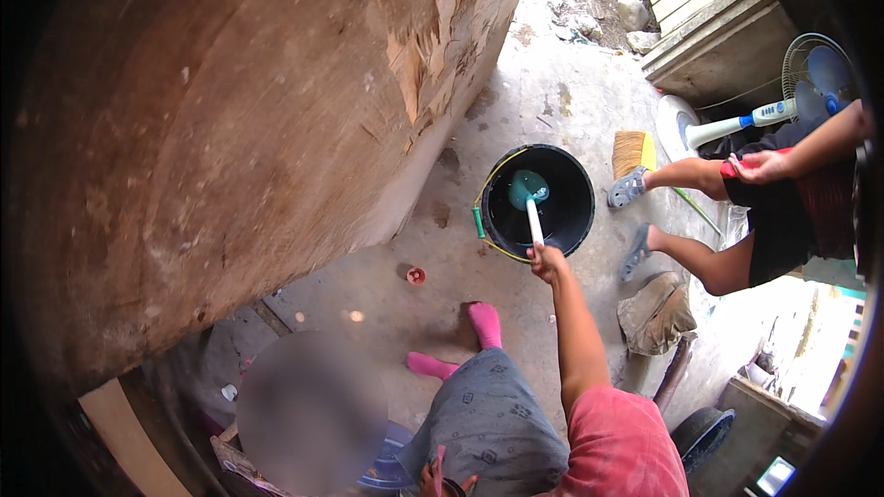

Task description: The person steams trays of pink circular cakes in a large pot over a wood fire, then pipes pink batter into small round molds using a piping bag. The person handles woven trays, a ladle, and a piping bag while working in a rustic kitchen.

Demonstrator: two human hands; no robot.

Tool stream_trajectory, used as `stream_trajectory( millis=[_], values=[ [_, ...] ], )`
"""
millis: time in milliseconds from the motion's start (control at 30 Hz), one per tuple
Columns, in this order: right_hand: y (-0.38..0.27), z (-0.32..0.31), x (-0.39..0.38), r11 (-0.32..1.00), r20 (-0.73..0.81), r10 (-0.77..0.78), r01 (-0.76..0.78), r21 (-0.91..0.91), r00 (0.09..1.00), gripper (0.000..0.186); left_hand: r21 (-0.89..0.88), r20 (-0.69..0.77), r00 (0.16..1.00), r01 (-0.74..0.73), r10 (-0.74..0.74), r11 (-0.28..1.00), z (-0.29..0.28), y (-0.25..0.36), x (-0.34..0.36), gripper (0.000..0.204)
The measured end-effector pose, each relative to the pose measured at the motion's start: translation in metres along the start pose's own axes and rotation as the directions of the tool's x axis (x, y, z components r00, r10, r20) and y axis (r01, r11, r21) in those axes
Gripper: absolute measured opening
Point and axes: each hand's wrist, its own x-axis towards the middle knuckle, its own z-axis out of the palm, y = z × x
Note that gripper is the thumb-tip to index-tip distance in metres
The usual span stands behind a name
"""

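My right hand [548, 263] reaches forward and is closed round the white handle of a dipper [534, 221]. Its teal, rounded end [528, 188] is down inside a black bucket [584, 230], where some liquid seems to glint; I cannot make out the exact shape of that end. A yellow bail with a green grip [479, 223] hangs at the bucket's left side. Low at the bottom edge, my left hand [449, 484] is partly cut off, with a dark band near it. Its fingers appear closed about a narrow pink thing [438, 460].
At the right stands another person [783, 212] in grey clogs, beside a yellow broom [632, 153] and a white-and-blue fan [737, 129]. A brown, peeling board wall [276, 110] rises at left. A small red cap-like object [415, 275] and a crumpled sack [656, 313] lie on the concrete.
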Motion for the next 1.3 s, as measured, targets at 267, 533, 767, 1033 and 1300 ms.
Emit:
stream_trajectory(
  millis=[267, 533, 767, 1033, 1300],
  values=[
    [0.031, -0.031, 0.012, 0.112, -0.053, -0.820, 0.069, -0.991, 0.569, 0.025, 0.030, -0.016, 1.000, 0.015, -0.014, 0.999, 0.000, 0.029, -0.001, 0.101],
    [0.037, -0.075, -0.036, 0.880, -0.209, -0.329, 0.218, -0.422, 0.921, 0.034, 0.107, -0.065, 0.997, 0.035, -0.028, 0.994, -0.005, 0.034, -0.011, 0.101],
    [0.037, -0.118, -0.158, 0.776, -0.049, -0.462, 0.377, -0.506, 0.885, 0.034, 0.177, -0.122, 0.992, 0.051, -0.029, 0.983, -0.012, 0.039, -0.024, 0.102],
    [-0.016, -0.085, -0.353, 0.548, 0.226, -0.447, 0.464, -0.696, 0.866, 0.036, -0.066, -0.070, 0.990, 0.119, -0.123, 0.991, -0.068, 0.051, -0.003, 0.108],
    [0.001, 0.053, -0.493, 0.362, 0.410, -0.093, 0.415, -0.835, 0.907, 0.035, -0.109, 0.079, 0.963, 0.266, -0.259, 0.958, -0.078, 0.014, 0.008, 0.104]
  ],
)
